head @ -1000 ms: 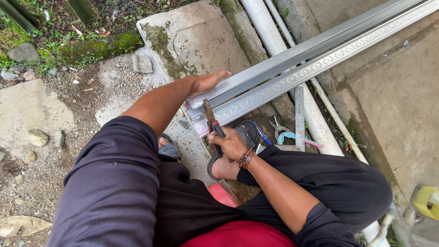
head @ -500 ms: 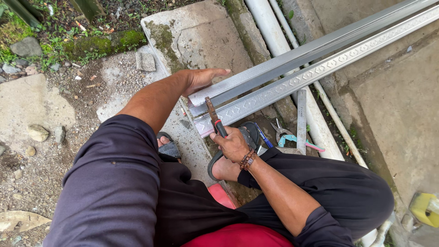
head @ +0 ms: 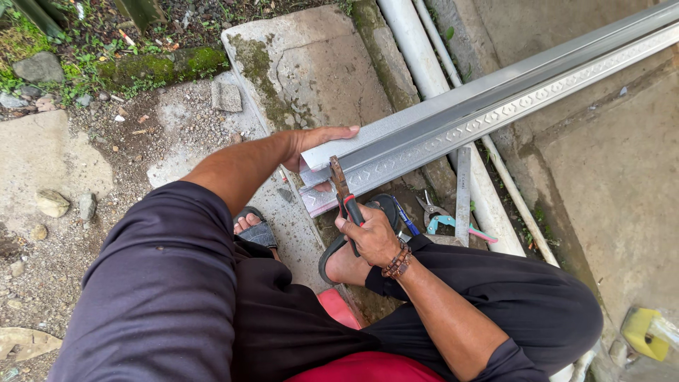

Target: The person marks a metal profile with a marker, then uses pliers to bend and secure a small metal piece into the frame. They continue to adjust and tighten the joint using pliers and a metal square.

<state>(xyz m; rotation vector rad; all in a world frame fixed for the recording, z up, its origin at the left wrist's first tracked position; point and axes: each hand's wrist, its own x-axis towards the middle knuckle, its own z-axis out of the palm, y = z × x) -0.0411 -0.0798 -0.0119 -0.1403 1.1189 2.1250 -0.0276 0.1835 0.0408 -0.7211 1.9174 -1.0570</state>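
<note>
Single head-worn view, aimed steeply downward from above the crouched body. Close range: own arms and knees filling the lower half of the frame, left hand (head: 315,145) and right hand (head: 371,237) near the centre. Concrete slab (head: 311,64) and long metal channels (head: 509,106) running toward the upper right; gravel ground (head: 64,184) at left. No second view for overlap.

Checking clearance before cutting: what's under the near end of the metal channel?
The metal channel end rests on a concrete slab, left hand pressing it. White pipes pass beneath farther along; the ground directly below is hidden.
</note>
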